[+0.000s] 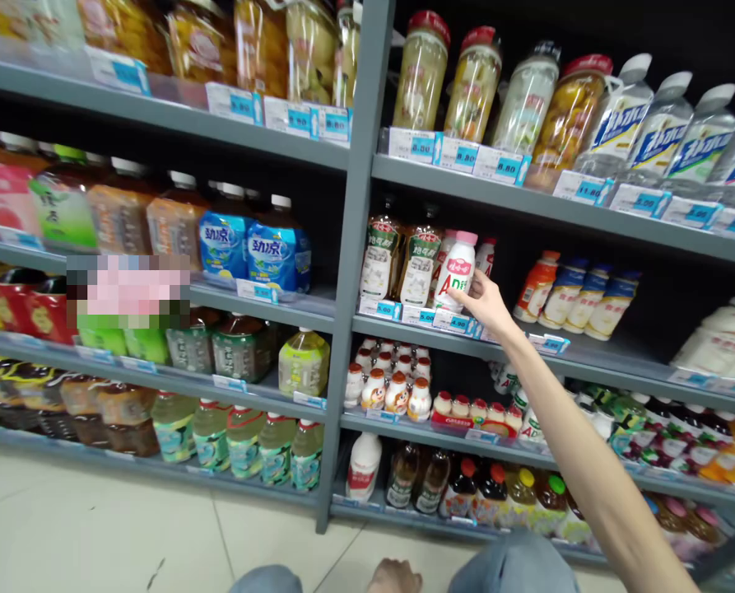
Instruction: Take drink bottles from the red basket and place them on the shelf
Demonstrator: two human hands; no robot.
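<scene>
My right hand [486, 303] is closed on a white milk drink bottle [458, 270] with a pink cap and red and green lettering. The bottle is upright at the front edge of a middle shelf, and I cannot tell whether its base touches the shelf. Just left of it are two dark bottles [420, 263] with green and white labels. Similar pink-capped bottles [486, 257] stand partly hidden behind it. Low between my knees, at the bottom edge of the view, my left hand [395, 576] shows curled fingers with no object visible in them.
A grey upright post [358, 247] divides the shelving. Glass jars [425, 74] and clear water bottles [623, 115] line the shelf above. To the right are orange and blue-capped bottles [568, 292]. Small drink bottles [397, 391] fill the shelf below. Pale floor tiles [126, 527] lie underneath.
</scene>
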